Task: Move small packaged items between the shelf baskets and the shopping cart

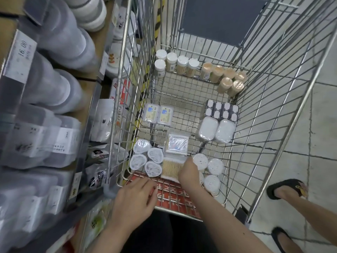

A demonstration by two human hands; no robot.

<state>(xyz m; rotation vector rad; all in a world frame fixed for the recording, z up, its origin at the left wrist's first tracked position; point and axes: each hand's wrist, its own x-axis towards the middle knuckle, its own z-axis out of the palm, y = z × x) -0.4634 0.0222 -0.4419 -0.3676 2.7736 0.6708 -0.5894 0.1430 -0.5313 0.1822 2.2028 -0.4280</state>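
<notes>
R hand (188,173) is down inside the shopping cart (269,125), at the near end, fingers curled down over a white round tub (200,161); looks like it's gripping the tub, tho the fingertips are hidden behind the knuckles, so the exact hold can't be made out; three more white tubs (215,172) sit touching it on the far-right side of that hand, packed tight as one cluster, prob. so like goes w/ like.

L hand (133,199) lies flat w/ fingers straight on the red cart flap (169,194) at the near rim, holding nothing; my guess is it's steadying the cart or the person leaning in.

Just left of the R hand: a flat pack of wooden swabs (172,168), touching it or nearly; beyond that, four clear lidded cups (147,159) in a square. Ahead of the R hand: a clear swab box (177,144), two oval white tubs (215,131), a grey multipack (221,110); well ahead, at the far end, jars stand in rows, white-capped (175,64) and tan-capped (226,77).

Everything's sorted by kind on the cart floor. Shelf (45,106) to the L hand's left holds blurred containers; no basket clearly seen.
</notes>
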